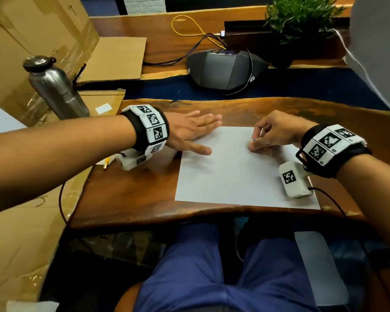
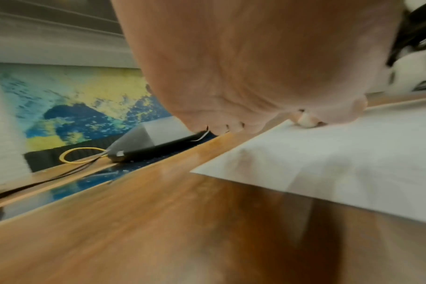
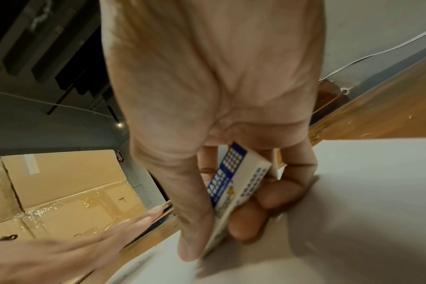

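A white sheet of paper (image 1: pixel 234 172) lies on the wooden desk (image 1: pixel 133 194). My right hand (image 1: pixel 273 136) pinches a white eraser in a blue-and-white sleeve (image 3: pixel 234 184) between thumb and fingers, its lower end pressed on the paper near the top middle. In the head view only the eraser's tip (image 1: pixel 251 142) shows. My left hand (image 1: pixel 194 131) lies flat with straight fingers, pressing the paper's upper left corner and the desk beside it. In the left wrist view the palm (image 2: pixel 255 67) fills the top and the paper (image 2: pixel 341 153) spreads to the right.
A steel bottle (image 1: pixel 56 86) and cardboard boxes (image 1: pixel 32 41) stand at the left. A grey conference phone (image 1: pixel 225 68) with cables sits behind the desk, beside a potted plant (image 1: pixel 302 16). A yellow pencil (image 1: pixel 106 163) lies under my left wrist.
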Demonstrator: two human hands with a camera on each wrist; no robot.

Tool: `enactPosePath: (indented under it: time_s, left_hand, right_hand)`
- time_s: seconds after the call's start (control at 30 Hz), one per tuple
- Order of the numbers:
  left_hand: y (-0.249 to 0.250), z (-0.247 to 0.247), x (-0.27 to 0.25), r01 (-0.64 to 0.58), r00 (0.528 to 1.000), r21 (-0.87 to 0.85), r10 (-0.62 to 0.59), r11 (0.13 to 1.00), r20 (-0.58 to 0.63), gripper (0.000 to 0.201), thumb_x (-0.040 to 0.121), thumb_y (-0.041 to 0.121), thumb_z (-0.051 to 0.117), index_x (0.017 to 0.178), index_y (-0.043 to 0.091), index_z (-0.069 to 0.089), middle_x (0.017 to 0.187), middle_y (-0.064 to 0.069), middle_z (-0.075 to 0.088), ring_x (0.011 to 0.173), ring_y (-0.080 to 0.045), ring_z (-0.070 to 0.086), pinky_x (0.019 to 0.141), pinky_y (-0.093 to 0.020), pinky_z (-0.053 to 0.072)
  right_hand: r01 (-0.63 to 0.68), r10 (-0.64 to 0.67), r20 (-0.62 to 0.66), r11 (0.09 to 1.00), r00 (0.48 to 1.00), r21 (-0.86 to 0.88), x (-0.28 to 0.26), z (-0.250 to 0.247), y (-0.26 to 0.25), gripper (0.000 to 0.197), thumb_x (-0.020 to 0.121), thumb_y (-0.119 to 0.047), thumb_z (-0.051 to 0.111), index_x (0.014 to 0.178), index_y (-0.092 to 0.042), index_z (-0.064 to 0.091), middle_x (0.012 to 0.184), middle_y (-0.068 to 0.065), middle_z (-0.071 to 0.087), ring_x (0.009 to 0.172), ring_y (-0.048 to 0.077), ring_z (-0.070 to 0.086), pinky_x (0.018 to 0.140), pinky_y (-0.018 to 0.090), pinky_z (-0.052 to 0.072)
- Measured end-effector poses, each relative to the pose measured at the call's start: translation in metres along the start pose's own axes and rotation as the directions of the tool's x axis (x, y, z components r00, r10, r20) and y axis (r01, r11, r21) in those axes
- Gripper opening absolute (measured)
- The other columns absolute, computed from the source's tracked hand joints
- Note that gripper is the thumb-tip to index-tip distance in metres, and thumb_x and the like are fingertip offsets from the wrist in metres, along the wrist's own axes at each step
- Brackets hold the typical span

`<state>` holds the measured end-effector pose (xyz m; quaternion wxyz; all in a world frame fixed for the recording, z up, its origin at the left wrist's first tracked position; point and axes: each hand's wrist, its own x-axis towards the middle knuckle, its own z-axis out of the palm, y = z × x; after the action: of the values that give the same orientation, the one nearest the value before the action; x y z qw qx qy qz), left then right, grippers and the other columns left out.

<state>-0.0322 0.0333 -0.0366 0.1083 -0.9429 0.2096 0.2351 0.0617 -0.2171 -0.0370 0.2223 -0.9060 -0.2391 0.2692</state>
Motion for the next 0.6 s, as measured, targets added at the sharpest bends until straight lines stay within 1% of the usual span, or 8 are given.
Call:
enactPosePath:
  time_s: [0.07, 0.13, 0.2, 0.27, 0.33, 0.4, 0.5, 0.6]
  left_hand:
    - [0.023, 0.007, -0.013, -0.122, 0.992, 0.022, 0.122, 0.992, -0.023, 0.093, 0.091, 0.076, 0.020, 0.156, 0.021, -0.017, 0.162, 0.001, -0.024, 0.150, -0.013, -0.018, 0.121, -0.040, -0.011]
    - [0.052, 0.022, -0.027, -0.256, 0.967, 0.020, 0.256, 0.967, 0.011, 0.092, 0.092, 0.074, 0.024, 0.157, 0.020, -0.014, 0.163, 0.000, -0.022, 0.150, -0.013, -0.017, 0.121, -0.038, -0.011]
    - [0.069, 0.034, -0.034, -0.310, 0.950, -0.069, 0.312, 0.948, 0.020, 0.090, 0.093, 0.071, 0.028, 0.157, 0.023, -0.013, 0.163, 0.002, -0.022, 0.150, -0.013, -0.019, 0.120, -0.037, -0.012]
    - [0.065, 0.035, -0.032, -0.223, 0.974, -0.147, 0.227, 0.964, 0.009, 0.087, 0.094, 0.070, 0.028, 0.156, 0.027, -0.015, 0.162, 0.005, -0.024, 0.149, -0.012, -0.021, 0.120, -0.040, -0.012]
    - [0.047, 0.029, -0.024, -0.029, 0.999, -0.167, 0.034, 0.985, 0.029, 0.090, 0.092, 0.073, 0.024, 0.155, 0.026, -0.019, 0.161, 0.005, -0.026, 0.149, -0.013, -0.021, 0.122, -0.043, -0.010]
    - [0.032, 0.019, -0.017, 0.122, 0.992, -0.132, -0.117, 0.984, 0.042, 0.096, 0.089, 0.077, 0.022, 0.155, 0.020, -0.019, 0.161, 0.001, -0.024, 0.150, -0.014, -0.018, 0.122, -0.041, -0.009]
    - [0.036, 0.015, -0.014, 0.168, 0.985, -0.184, -0.171, 0.968, 0.000, 0.106, 0.085, 0.080, 0.030, 0.155, 0.017, -0.019, 0.162, 0.000, -0.024, 0.150, -0.015, -0.017, 0.121, -0.034, -0.011]
    - [0.041, 0.020, -0.014, 0.246, 0.969, -0.302, -0.233, 0.921, 0.079, 0.121, 0.077, 0.083, 0.047, 0.154, 0.019, -0.022, 0.161, 0.003, -0.028, 0.150, -0.016, -0.018, 0.122, -0.036, -0.007]
  right_hand:
    - [0.000, 0.000, 0.000, 1.000, 1.000, 0.013, 0.001, 0.000, 0.001, 0.023, 0.075, -0.026, 0.086, 0.086, -0.008, 0.076, 0.084, 0.011, 0.076, 0.074, 0.021, 0.068, 0.072, 0.034, 0.056]
    - [0.003, -0.004, 0.002, 1.000, 1.000, 0.021, 0.003, -0.001, 0.002, 0.023, 0.075, -0.025, 0.086, 0.086, -0.008, 0.076, 0.084, 0.011, 0.075, 0.075, 0.021, 0.068, 0.072, 0.033, 0.056]
    - [0.002, -0.003, 0.010, 1.000, 1.000, 0.016, 0.004, -0.002, 0.002, 0.023, 0.074, -0.025, 0.087, 0.085, -0.008, 0.076, 0.082, 0.009, 0.075, 0.075, 0.021, 0.067, 0.069, 0.032, 0.055]
    - [0.010, -0.010, 0.016, 1.000, 1.000, 0.002, 0.005, -0.002, 0.002, 0.023, 0.073, -0.026, 0.088, 0.083, -0.009, 0.076, 0.079, 0.008, 0.073, 0.072, 0.020, 0.065, 0.067, 0.031, 0.053]
    - [0.015, -0.015, 0.015, 1.000, 1.000, -0.003, 0.004, -0.002, 0.002, 0.024, 0.072, -0.027, 0.089, 0.082, -0.009, 0.076, 0.079, 0.010, 0.074, 0.069, 0.020, 0.065, 0.069, 0.034, 0.055]
    - [0.015, -0.015, 0.004, 1.000, 1.000, 0.010, 0.003, -0.002, 0.003, 0.024, 0.072, -0.026, 0.089, 0.081, -0.009, 0.076, 0.080, 0.011, 0.074, 0.070, 0.020, 0.066, 0.074, 0.037, 0.057]
    - [0.012, -0.012, -0.016, 1.000, 1.000, 0.013, 0.001, 0.000, 0.003, 0.023, 0.072, -0.025, 0.089, 0.081, -0.009, 0.075, 0.074, 0.006, 0.073, 0.068, 0.019, 0.066, 0.069, 0.033, 0.055]
    - [-0.008, 0.007, -0.027, 0.999, 1.000, -0.033, 0.000, -0.001, 0.000, 0.022, 0.074, -0.026, 0.088, 0.082, -0.010, 0.076, 0.080, 0.008, 0.075, 0.071, 0.022, 0.069, 0.072, 0.036, 0.058]
